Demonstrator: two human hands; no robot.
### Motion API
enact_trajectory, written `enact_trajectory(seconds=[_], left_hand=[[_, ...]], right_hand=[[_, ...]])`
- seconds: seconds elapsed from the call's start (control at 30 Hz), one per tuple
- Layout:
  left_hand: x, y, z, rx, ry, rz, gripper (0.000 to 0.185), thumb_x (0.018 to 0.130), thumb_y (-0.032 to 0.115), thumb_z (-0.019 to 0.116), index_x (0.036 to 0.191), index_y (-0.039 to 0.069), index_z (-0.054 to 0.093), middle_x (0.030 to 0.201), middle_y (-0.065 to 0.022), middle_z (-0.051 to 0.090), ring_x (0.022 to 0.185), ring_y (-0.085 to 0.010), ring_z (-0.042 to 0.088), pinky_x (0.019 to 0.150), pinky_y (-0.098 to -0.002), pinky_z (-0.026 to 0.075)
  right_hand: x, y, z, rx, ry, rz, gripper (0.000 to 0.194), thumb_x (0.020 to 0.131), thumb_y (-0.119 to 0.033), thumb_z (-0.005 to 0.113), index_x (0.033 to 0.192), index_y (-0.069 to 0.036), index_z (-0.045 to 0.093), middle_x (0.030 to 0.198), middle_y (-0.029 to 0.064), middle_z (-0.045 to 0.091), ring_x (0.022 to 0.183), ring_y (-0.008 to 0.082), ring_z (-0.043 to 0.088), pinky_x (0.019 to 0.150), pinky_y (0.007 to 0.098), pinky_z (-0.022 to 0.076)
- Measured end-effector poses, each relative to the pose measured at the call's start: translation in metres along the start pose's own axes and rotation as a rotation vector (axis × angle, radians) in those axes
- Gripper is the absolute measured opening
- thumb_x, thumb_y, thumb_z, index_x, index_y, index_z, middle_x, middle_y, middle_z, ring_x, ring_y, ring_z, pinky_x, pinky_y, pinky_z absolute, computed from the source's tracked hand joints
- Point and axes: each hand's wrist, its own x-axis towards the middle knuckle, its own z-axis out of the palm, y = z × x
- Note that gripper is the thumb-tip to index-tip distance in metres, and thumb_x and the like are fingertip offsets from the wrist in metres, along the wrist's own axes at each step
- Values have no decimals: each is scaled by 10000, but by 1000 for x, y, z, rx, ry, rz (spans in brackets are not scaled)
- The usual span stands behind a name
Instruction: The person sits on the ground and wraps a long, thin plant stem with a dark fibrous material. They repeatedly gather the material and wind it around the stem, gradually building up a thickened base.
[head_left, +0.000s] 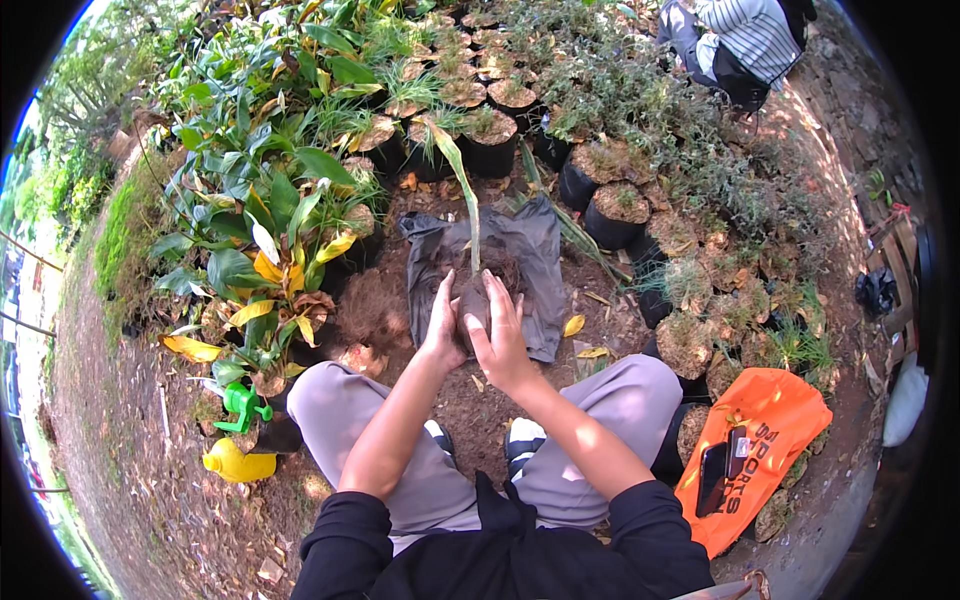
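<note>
My left hand (444, 324) and my right hand (499, 334) cup the two sides of a dark, soil-covered root ball (474, 306). From its top rises one long, mottled strap leaf (466, 184), like a snake plant's, bending over to the left at its tip. Fingers and palms hide much of the ball. Beneath lies a spread black plastic sheet or bag (541, 262) with loose dark soil or fibre on it. More striped strap leaves (581, 238) rest on the ground just to the sheet's right.
Leafy plants (281, 195) crowd the left, and black-bagged pots (616, 217) curve round the back and right. A green sprayer head (241, 406) and yellow bottle (240, 461) stand by my left knee. Phones (712, 478) lie on an orange bag (780, 420). Another person (739, 45) sits far right.
</note>
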Motion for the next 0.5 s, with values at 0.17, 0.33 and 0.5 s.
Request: enact_trajectory(seconds=[0.17, 0.33, 0.5], left_hand=[[13, -16, -12, 54, 38, 181, 447, 928, 466, 470, 1161, 92, 548, 1106, -88, 605, 973, -212, 593, 859, -344, 481], [11, -19, -5, 74, -3, 182, 443, 939, 454, 446, 1228, 125, 511, 1174, -86, 576, 1044, -212, 568, 917, -376, 456], [9, -16, -7, -26, -81, 156, 455, 927, 501, 439, 1191, 142, 528, 1161, -65, 565, 1054, -212, 559, 921, -365, 451]], right_hand=[[1, -7, 2, 35, -51, 40, 599, 928, -335, 425, 1405, -12, 261, 1455, 166, 289, 1366, 329, 229, 1066, 595, 9], [14, -4, -7, 23, -2, 18, 551, 928, -342, 430, 1356, -3, 353, 1392, 171, 370, 1309, 313, 334, 1065, 585, 52], [11, -3, -3, -49, -45, -17, 529, 929, -352, 421, 1322, 2, 396, 1304, 181, 455, 1243, 321, 409, 1059, 583, 76]])
